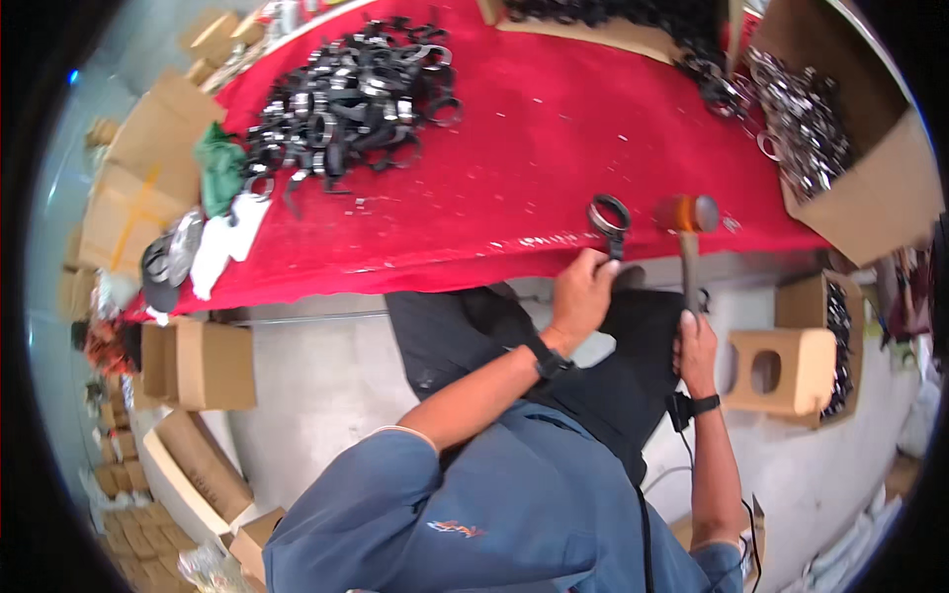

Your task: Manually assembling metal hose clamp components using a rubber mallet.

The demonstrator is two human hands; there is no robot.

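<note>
Near the front edge of the red-covered table [494,198], my left hand [581,298] grips the short black handle of a metal-and-black ring [615,235]. The ring end lies over the cloth, and its exact kind is unclear. My right hand [697,346] is closed around the handle of a mallet [684,213] with an orange-and-silver head. That head is just right of the ring, apart from it and slightly blurred. A large heap of similar black-handled rings [346,104] lies at the far left of the table.
Shiny metal rings [806,128] fill an open carton [875,188] at the right. Another carton [603,38] of black parts stands at the back. Green cloth [219,163] lies by the heap. Below are a left carton [213,366] and a cardboard piece with a hole [806,366].
</note>
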